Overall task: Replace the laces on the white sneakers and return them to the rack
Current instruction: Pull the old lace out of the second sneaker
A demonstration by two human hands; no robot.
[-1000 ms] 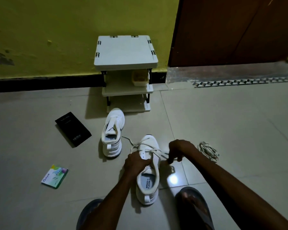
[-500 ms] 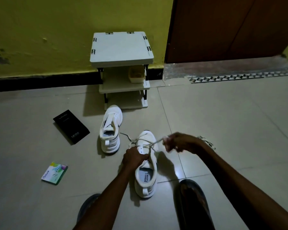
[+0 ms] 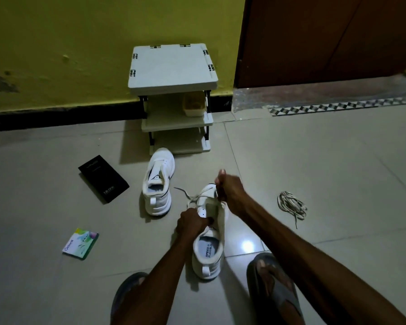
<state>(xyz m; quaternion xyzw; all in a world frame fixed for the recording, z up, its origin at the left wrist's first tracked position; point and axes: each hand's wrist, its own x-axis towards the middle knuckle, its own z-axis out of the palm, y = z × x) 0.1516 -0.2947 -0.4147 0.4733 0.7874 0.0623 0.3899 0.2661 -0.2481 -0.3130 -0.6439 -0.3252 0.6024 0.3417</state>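
A white sneaker (image 3: 208, 254) stands on the floor tiles between my feet, heel toward me. My left hand (image 3: 191, 222) grips its left eyelet flap. My right hand (image 3: 229, 191) hovers over the toe end, fingers curled round the white lace (image 3: 192, 198), which runs across the shoe and trails off to the left. A second white sneaker (image 3: 158, 181) without a lace stands farther away, in front of the white shoe rack (image 3: 174, 66). A loose bundle of laces (image 3: 291, 204) lies on the floor to the right.
A black box (image 3: 103, 178) lies left of the far sneaker and a small colourful packet (image 3: 80, 242) lies nearer me. A yellowish tub (image 3: 193, 105) sits on the rack's middle shelf. The yellow wall and a brown door (image 3: 326, 36) close the back. My sandalled feet (image 3: 274, 289) flank the near shoe.
My right hand has moved from the shoe's right side up over its toe end, drawing the lace along. The left hand has stayed on the shoe's flap.
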